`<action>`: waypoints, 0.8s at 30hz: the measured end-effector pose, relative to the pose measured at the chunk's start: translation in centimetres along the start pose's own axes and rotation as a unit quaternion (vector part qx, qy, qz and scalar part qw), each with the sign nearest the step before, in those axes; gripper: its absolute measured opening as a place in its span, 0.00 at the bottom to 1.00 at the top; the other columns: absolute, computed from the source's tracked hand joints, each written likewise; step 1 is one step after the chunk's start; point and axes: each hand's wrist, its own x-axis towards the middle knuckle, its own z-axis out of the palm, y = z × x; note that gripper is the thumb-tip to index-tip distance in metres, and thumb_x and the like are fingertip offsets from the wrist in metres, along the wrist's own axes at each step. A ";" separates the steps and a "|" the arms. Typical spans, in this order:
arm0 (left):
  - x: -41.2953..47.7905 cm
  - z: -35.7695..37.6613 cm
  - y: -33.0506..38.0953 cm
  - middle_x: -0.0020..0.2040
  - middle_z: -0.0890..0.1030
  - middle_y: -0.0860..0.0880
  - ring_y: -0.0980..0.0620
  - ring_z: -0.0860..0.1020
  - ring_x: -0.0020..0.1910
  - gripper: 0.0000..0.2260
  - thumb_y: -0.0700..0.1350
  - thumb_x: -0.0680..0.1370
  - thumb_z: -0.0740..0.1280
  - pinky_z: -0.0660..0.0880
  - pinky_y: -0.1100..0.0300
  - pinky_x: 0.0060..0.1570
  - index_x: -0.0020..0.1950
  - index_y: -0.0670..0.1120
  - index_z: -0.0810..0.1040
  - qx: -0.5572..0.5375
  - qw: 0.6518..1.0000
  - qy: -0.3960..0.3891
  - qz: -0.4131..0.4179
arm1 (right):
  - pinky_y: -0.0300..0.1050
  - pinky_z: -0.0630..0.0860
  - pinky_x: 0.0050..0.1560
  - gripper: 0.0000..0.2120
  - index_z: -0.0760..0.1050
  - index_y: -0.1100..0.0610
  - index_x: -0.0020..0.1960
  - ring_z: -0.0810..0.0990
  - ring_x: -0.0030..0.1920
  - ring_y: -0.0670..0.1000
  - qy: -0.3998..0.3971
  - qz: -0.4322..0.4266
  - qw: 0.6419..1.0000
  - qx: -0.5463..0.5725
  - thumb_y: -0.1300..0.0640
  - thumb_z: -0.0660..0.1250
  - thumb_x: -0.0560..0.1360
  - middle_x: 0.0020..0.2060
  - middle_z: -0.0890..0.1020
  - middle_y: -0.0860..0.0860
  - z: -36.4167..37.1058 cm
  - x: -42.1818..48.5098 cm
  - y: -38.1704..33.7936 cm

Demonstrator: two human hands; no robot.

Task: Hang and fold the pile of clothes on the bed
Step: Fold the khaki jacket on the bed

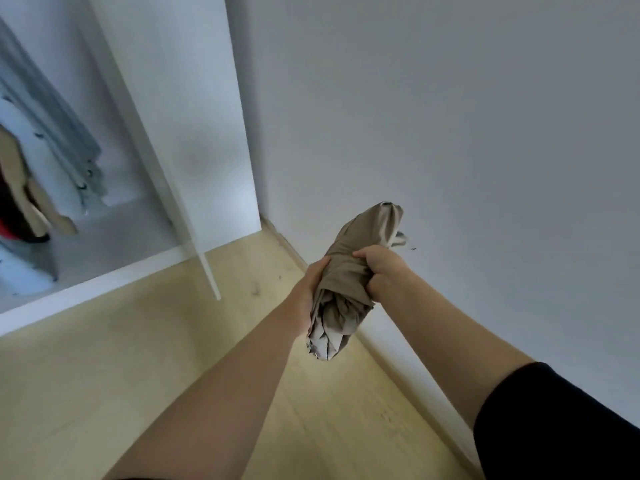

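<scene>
2 hands clutched 1 bunched beige garment (349, 271) midair, left hand (311, 289) fingers wrapped around it, right hand (381, 268) clenched on it, open wardrobe (180, 133) left, wood floor (138, 358).

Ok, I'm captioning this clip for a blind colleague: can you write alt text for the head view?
Two bare hands grip a bunched beige garment held out over a light wooden floor, the left hand on one side, the right hand on the other. At left, an open white wardrobe holds hanging clothes.
</scene>
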 end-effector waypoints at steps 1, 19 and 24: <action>-1.9 0.4 3.2 0.52 0.84 0.43 0.49 0.83 0.49 0.21 0.55 0.81 0.57 0.79 0.60 0.43 0.48 0.45 0.86 0.023 1.000 -0.003 0.020 | 0.54 0.76 0.54 0.15 0.72 0.65 0.63 0.79 0.57 0.59 -0.011 0.006 1.000 -0.002 0.65 0.62 0.76 0.57 0.79 0.60 1.9 -2.4 -2.3; -25.3 -11.3 34.8 0.74 0.64 0.48 0.47 0.67 0.70 0.51 0.52 0.64 0.78 0.66 0.52 0.69 0.78 0.47 0.50 0.622 0.543 0.404 0.393 | 0.46 0.73 0.60 0.06 0.73 0.60 0.49 0.77 0.61 0.54 -0.242 0.027 0.966 0.089 0.64 0.57 0.78 0.56 0.79 0.52 36.0 -27.6 -16.5; -25.7 -17.0 42.4 0.65 0.76 0.47 0.46 0.78 0.58 0.34 0.49 0.76 0.68 0.77 0.50 0.55 0.78 0.49 0.56 0.581 0.470 0.475 0.465 | 0.50 0.73 0.48 0.16 0.73 0.61 0.64 0.78 0.60 0.55 -0.307 0.035 0.947 0.087 0.65 0.56 0.78 0.60 0.79 0.54 44.9 -27.6 -17.2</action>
